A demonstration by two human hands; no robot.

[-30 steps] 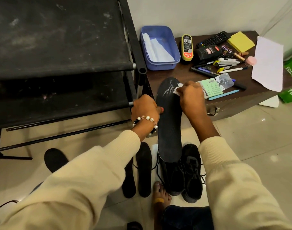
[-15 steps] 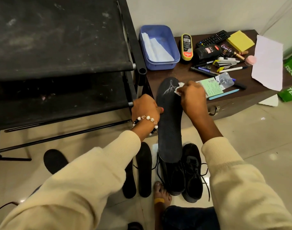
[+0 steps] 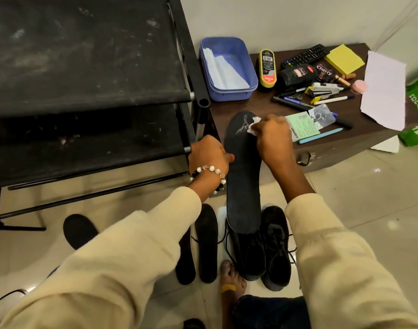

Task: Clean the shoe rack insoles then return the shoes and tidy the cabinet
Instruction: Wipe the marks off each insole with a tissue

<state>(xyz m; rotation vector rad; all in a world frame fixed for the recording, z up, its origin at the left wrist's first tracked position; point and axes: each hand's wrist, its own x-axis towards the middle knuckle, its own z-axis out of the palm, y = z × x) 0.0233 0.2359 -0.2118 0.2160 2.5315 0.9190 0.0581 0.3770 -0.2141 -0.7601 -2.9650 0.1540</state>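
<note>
A long black insole (image 3: 243, 181) stands tilted in front of me, its toe end marked with white scuffs and leaning at the edge of the brown cabinet top (image 3: 258, 108). My left hand (image 3: 209, 155) grips its left edge at mid-length. My right hand (image 3: 272, 136) pinches a small white wipe (image 3: 254, 125) against the insole's upper right part. Its heel end rests in one of two black shoes (image 3: 274, 248) on the floor. Two more black insoles (image 3: 206, 243) lie flat to the left of the shoes.
A black shoe rack (image 3: 84, 74) with dusty fabric shelves fills the left. On the cabinet top sit a blue tub (image 3: 246, 62) with wipes, shoe polish (image 3: 267, 67), a remote, pens, sticky notes and paper. Another dark insole (image 3: 78, 230) lies at the left; my bare foot (image 3: 231, 279) is below.
My right hand with the wipe has shifted slightly along the insole's toe end. My left hand and the insole have stayed put.
</note>
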